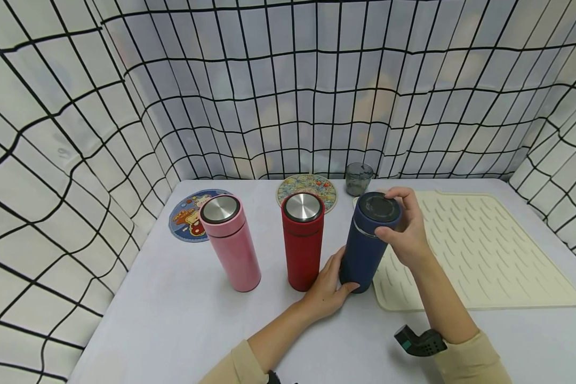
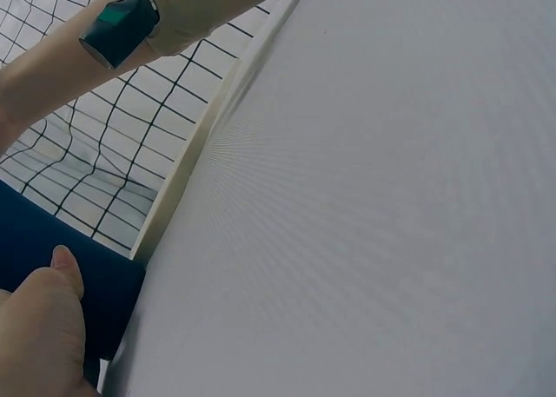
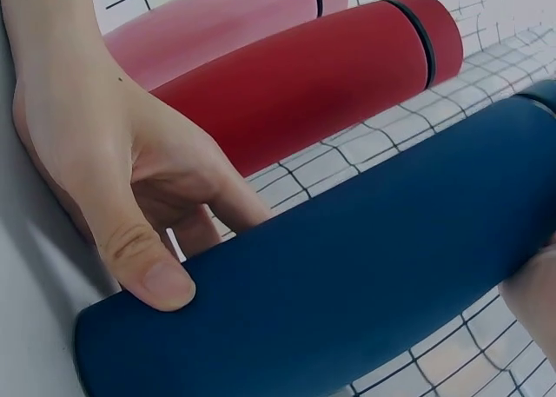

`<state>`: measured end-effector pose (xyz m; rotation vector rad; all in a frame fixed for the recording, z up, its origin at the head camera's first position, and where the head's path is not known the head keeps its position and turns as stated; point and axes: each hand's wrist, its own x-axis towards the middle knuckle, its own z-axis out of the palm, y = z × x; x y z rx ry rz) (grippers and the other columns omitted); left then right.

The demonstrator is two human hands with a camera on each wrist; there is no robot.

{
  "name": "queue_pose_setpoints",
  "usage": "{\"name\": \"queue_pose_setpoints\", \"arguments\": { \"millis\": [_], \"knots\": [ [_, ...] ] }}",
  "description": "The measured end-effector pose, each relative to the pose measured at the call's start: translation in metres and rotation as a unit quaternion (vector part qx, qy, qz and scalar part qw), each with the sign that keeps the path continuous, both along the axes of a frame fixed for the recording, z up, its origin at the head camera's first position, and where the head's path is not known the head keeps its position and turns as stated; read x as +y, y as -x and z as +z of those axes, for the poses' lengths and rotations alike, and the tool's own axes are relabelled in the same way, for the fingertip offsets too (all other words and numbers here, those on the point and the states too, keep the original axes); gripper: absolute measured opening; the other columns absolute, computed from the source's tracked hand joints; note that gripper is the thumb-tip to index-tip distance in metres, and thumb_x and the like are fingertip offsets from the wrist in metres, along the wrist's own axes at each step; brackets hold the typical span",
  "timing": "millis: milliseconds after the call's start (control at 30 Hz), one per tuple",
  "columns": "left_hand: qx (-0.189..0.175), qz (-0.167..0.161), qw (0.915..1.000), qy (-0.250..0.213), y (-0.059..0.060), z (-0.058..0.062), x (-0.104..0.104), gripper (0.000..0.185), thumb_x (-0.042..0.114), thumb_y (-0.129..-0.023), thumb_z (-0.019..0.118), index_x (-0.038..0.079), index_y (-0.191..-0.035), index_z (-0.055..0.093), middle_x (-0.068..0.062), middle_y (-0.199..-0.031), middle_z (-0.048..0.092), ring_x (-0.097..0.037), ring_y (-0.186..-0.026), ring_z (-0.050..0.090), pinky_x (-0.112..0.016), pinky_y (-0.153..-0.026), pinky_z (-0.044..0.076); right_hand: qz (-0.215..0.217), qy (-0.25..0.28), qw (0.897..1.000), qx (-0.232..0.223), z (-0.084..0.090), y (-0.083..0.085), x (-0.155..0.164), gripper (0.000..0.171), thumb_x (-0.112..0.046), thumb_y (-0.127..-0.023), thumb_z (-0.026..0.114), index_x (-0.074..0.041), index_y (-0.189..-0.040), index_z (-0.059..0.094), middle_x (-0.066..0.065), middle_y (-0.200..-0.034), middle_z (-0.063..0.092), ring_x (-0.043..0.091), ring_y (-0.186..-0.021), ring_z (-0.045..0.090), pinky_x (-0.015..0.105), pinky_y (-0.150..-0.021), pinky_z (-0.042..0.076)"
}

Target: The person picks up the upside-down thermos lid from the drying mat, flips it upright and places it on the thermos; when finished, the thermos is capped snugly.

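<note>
A dark blue thermos point(image 1: 365, 250) stands on the white table at the right of three thermoses. Low on its body, my left hand point(image 1: 327, 290) grips it with the thumb in front and the fingers round the far left side. My right hand point(image 1: 407, 226) holds its lid point(image 1: 378, 207), thumb on the near side and fingers at the rear edge. A thin silver ring shows just below the lid. To the left are a red thermos point(image 1: 303, 250) and a pink thermos point(image 1: 235, 250), both upright with silver tops. In the right wrist view the left thumb point(image 3: 161, 280) presses the blue body.
A cream ribbed mat point(image 1: 489, 256) lies at the right, its edge beside the blue thermos. Behind stand a smoky glass point(image 1: 358, 179) and a round patterned coaster point(image 1: 326, 186). A blue cartoon coaster point(image 1: 180, 221) lies at the left. Black netting point(image 1: 293, 96) surrounds the table.
</note>
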<state>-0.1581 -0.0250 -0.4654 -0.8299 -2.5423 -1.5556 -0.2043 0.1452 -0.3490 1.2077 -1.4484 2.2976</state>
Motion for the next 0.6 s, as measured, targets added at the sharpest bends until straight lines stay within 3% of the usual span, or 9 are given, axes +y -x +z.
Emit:
{"name": "queue_pose_setpoints", "arguments": {
  "millis": [133,267,400,500,600],
  "knots": [
    [0.002,0.001,1.0,0.001,0.0004,-0.0006,0.0,0.075,0.015,-0.087,0.062,0.01,-0.144,0.014,-0.011,-0.139,0.035,-0.02,-0.129,0.034,-0.037,-0.104,0.031,-0.036,-0.038,0.999,-0.003,0.0023,-0.0031,-0.0008,0.059,-0.02,-0.073,0.078,-0.009,-0.117,0.04,0.01,-0.12,0.047,0.021,-0.105,0.052,0.027,-0.08,0.048],
    [0.004,0.001,1.0,0.002,0.0004,-0.0003,0.0,0.075,0.015,-0.087,0.062,0.009,-0.144,0.015,-0.011,-0.139,0.034,-0.021,-0.129,0.034,-0.038,-0.104,0.031,0.01,-0.061,0.998,-0.006,0.005,-0.0037,0.0017,0.059,-0.025,-0.087,0.062,-0.008,-0.134,0.032,0.011,-0.127,0.047,0.022,-0.112,0.05,0.03,-0.088,0.044],
    [0.01,0.002,0.9999,0.004,0.0001,0.0,0.0004,0.075,0.015,-0.087,0.063,0.009,-0.144,0.015,-0.012,-0.139,0.035,-0.021,-0.128,0.035,-0.037,-0.104,0.031,0.067,-0.067,0.995,-0.012,0.006,-0.003,0.0058,0.056,-0.021,-0.092,0.05,-0.006,-0.14,0.028,0.013,-0.132,0.047,0.023,-0.119,0.047,0.032,-0.095,0.04],
    [0.02,0.003,0.9998,0.005,0.0005,0.0,0.001,0.075,0.015,-0.086,0.063,0.009,-0.144,0.015,-0.012,-0.138,0.036,-0.021,-0.127,0.036,-0.036,-0.104,0.031,0.081,-0.056,0.995,-0.012,0.005,-0.0019,0.0075,0.055,-0.02,-0.091,0.053,-0.002,-0.139,0.031,0.013,-0.128,0.05,0.023,-0.116,0.049,0.032,-0.092,0.042],
    [0.027,0.002,0.9996,0.004,0.001,-0.0005,0.0009,0.075,0.016,-0.087,0.063,0.009,-0.144,0.015,-0.012,-0.137,0.036,-0.021,-0.127,0.037,-0.036,-0.104,0.031,0.063,-0.05,0.997,-0.012,0.0037,-0.0013,0.0072,0.057,-0.017,-0.088,0.061,0.0,-0.135,0.034,0.012,-0.123,0.052,0.023,-0.11,0.051,0.032,-0.087,0.046]
  ]
}}
